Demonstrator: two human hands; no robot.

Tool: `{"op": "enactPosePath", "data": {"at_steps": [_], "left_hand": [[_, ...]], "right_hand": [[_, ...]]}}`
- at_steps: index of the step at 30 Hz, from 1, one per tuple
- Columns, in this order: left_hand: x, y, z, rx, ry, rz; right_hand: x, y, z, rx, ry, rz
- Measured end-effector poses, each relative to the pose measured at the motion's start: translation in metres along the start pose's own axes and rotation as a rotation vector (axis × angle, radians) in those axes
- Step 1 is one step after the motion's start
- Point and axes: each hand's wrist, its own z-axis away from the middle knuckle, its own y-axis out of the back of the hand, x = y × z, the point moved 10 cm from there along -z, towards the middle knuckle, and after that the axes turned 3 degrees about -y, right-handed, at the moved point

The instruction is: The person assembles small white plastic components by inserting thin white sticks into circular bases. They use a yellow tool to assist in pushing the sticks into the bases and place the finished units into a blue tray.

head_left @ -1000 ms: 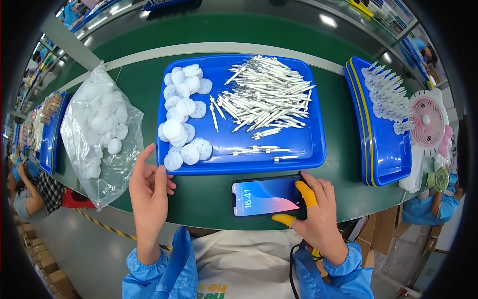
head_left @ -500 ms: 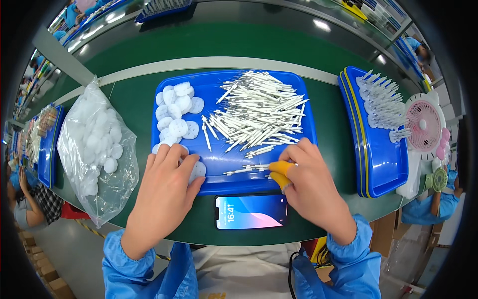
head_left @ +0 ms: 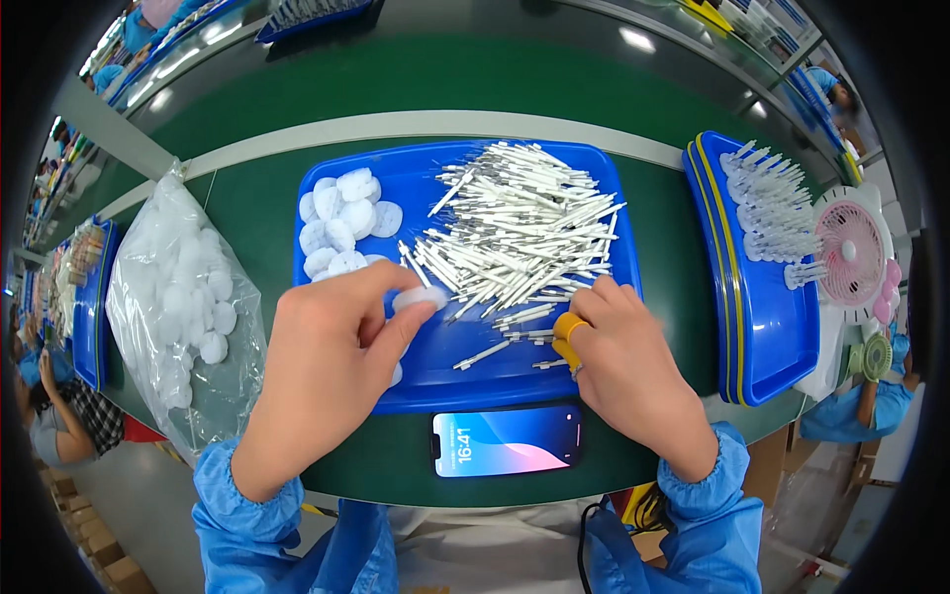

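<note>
Between the thumb and index finger of my left hand [head_left: 341, 342] is a white perforated disc [head_left: 421, 297], raised over the blue tray [head_left: 435, 391] and seen nearly edge-on. My right hand [head_left: 625, 356] is curled at the tray's lower right, with yellow finger covers on it. Its fingertips are pressed together beside a few loose slim white rods [head_left: 482, 354]; what they grip, if anything, is hidden. Most of the slim white rods [head_left: 534, 228] lie in a heap in the right half of the tray. More white discs [head_left: 341, 213] are piled at its left side, partly behind my left hand.
A lit phone [head_left: 507, 442] lies before the tray. To the left sits a clear plastic bag [head_left: 178, 307] of white discs. Stacked blue trays [head_left: 767, 337] at the right hold discs with rods standing in them, beside a pink fan [head_left: 851, 247]. Other people work at both sides.
My left hand has lifted a disc off the pile and moved right, toward the tray's middle. My right hand has shifted slightly, still curled by the loose rods. The whole view has shifted a little.
</note>
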Motion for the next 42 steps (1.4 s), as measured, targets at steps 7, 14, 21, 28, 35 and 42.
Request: {"op": "enactPosePath", "data": {"at_steps": [7,14,21,28,35,42], "left_hand": [[-0.006,-0.036,0.0,-0.068,0.074,0.726],[-0.004,-0.063,0.013,-0.09,0.131,0.805],[-0.01,-0.068,0.014,-0.089,0.122,0.835],[-0.014,-0.057,0.012,0.032,0.115,0.777],[0.009,-0.046,0.013,0.071,-0.116,0.366],[0.008,-0.052,0.016,0.084,-0.094,0.302]], "right_hand": [[0.005,0.039,0.011,0.179,-0.129,-0.522],[-0.022,0.026,0.003,0.282,0.042,-0.5],[-0.03,0.021,0.009,0.341,0.129,-0.444],[-0.022,0.025,0.01,0.394,0.084,-0.601],[-0.013,0.011,0.004,0.3,0.012,-0.556],[-0.018,0.003,0.0,0.258,-0.01,-0.543]]}}
